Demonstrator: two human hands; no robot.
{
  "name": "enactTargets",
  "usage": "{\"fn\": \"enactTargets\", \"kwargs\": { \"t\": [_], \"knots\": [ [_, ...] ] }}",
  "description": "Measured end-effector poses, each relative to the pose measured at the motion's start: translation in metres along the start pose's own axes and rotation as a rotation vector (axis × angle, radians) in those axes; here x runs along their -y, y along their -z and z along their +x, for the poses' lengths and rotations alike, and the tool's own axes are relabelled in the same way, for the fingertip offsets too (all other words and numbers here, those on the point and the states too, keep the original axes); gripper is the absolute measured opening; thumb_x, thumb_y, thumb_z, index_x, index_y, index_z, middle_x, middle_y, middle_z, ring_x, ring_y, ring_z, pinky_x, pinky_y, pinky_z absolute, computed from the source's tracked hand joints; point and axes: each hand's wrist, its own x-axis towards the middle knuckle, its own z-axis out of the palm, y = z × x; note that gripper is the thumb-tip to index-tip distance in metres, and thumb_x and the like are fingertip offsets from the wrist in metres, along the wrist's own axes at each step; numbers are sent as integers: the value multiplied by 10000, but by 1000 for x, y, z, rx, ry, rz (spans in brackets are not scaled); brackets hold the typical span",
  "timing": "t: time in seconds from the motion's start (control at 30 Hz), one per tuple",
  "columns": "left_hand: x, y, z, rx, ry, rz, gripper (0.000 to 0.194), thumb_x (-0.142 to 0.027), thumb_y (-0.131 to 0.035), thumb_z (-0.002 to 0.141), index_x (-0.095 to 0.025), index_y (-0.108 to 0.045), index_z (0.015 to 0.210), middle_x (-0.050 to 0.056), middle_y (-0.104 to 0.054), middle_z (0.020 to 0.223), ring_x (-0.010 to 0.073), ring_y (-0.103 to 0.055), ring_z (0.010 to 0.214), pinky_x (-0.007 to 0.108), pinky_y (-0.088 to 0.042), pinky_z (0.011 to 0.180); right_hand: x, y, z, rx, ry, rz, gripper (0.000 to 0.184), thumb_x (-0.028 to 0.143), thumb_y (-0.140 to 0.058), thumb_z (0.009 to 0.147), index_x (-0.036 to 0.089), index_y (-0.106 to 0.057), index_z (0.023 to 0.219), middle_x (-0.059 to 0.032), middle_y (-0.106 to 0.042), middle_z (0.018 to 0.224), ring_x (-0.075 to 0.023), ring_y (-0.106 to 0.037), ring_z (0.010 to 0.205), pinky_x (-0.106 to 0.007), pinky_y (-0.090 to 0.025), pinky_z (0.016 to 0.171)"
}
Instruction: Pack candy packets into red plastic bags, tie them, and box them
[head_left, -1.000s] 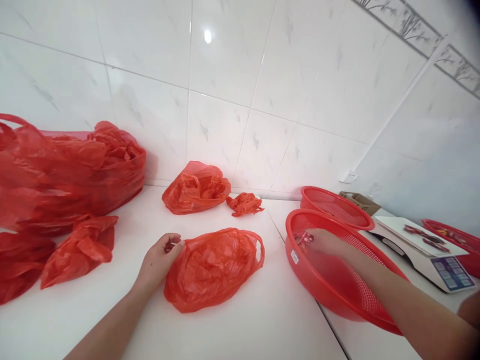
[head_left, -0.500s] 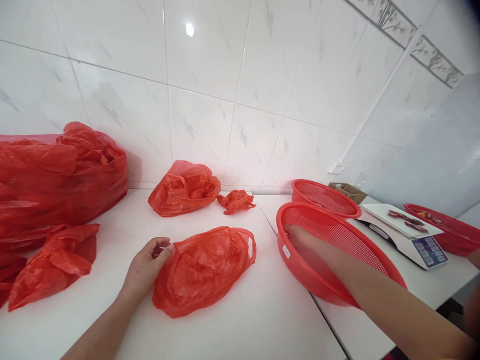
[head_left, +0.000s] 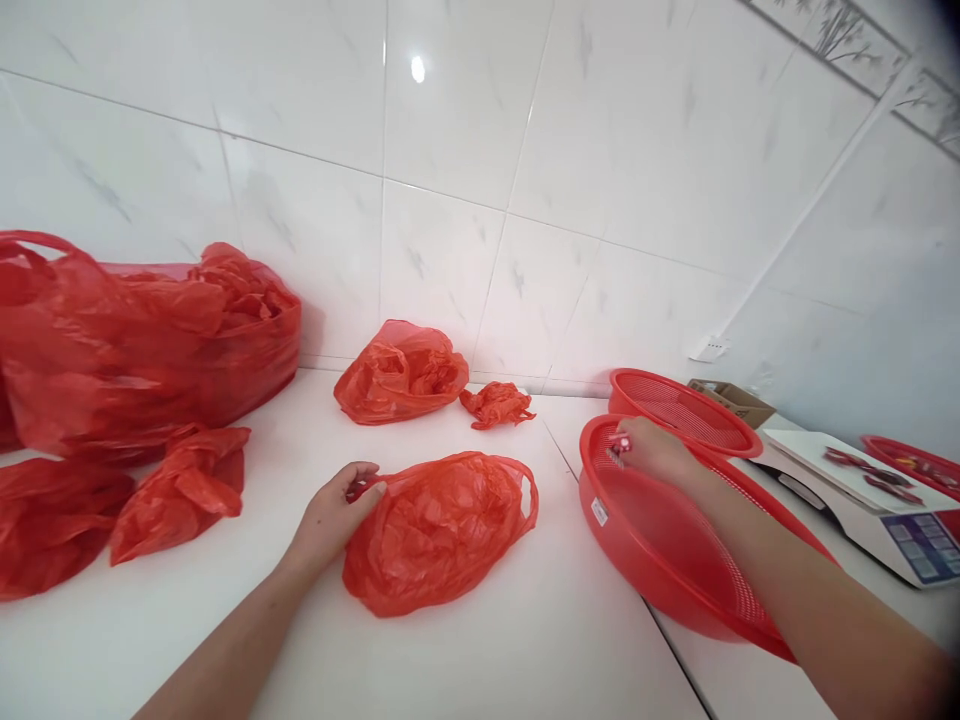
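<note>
The bare left hand (head_left: 339, 508) pinches, fingers bent towards the thumb; the bare right hand (head_left: 654, 450) is curled, its bare forearm (head_left: 806, 590) outstretched

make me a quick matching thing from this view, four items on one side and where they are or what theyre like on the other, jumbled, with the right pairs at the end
Column one
1. left hand
2. right hand
3. scale
4. cardboard box

Column two
A. white, with dark red pieces on top
B. at the edge of the foreground red bag
C. brown, near the wall
D. holding a small red-and-white item

Pairs: 1-B, 2-D, 3-A, 4-C
</note>
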Motion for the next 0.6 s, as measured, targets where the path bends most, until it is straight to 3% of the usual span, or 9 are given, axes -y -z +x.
{"fn": "enactTargets", "kwargs": {
  "t": [0.07, 0.17, 0.3, 0.4, 0.53, 0.6],
  "knots": [
    [1, -1, 1, 11, -12, 22, 418, -515, -567, 731, -243, -591, 1048, 33, -647, 1058, 223, -608, 958, 318, -493, 799, 14, 8, 5, 37, 52, -44, 103, 184, -643, 671, 200, -542, 659, -50, -577, 786, -166, -527, 629, -277, -335, 539],
    [4, -2, 2, 18, -46, 70, 418, -494, -591, 708, -250, -594, 1047, 26, -639, 1037, 222, -599, 951, 318, -476, 810, 57, 8, -4, 95, 227, -43, 109, 225, -618, 720, 217, -565, 815, -39, -561, 949, -167, -548, 776, -264, -387, 617],
    [5, -3, 0, 23, -45, 87, 399, -488, -573, 721, -248, -586, 1039, 4, -624, 900, 192, -602, 826, 290, -470, 723, 127, -20, -31, 347, 445, 105, 144, 185, -581, 737, 238, -569, 871, -5, -535, 967, -125, -543, 754, -231, -405, 612],
    [3, -3, -1, 28, -45, 83, 362, -476, -548, 741, -246, -579, 1019, -16, -603, 814, 169, -586, 738, 265, -456, 652, 163, -49, -44, 436, 564, 127, 204, 223, -636, 721, 234, -578, 916, -12, -532, 980, -132, -548, 760, -246, -423, 631],
    [4, -3, 0, 32, -62, 95, 332, -447, -541, 753, -243, -572, 1013, -20, -602, 793, 172, -588, 738, 273, -457, 669, 173, -59, -39, 465, 611, 199, 565, 313, -733, 656, 274, -528, 1181, -38, -518, 1181, -189, -557, 987, -305, -453, 804],
    [5, -3, 0, 36, -68, 89, 335, -453, -540, 758, -248, -570, 1021, -13, -628, 847, 180, -603, 777, 284, -465, 711, 162, -47, -33, 391, 554, 217, 505, 349, -669, 730, 303, -520, 1211, -26, -506, 1242, -191, -547, 1045, -320, -442, 854]
  ]
}}
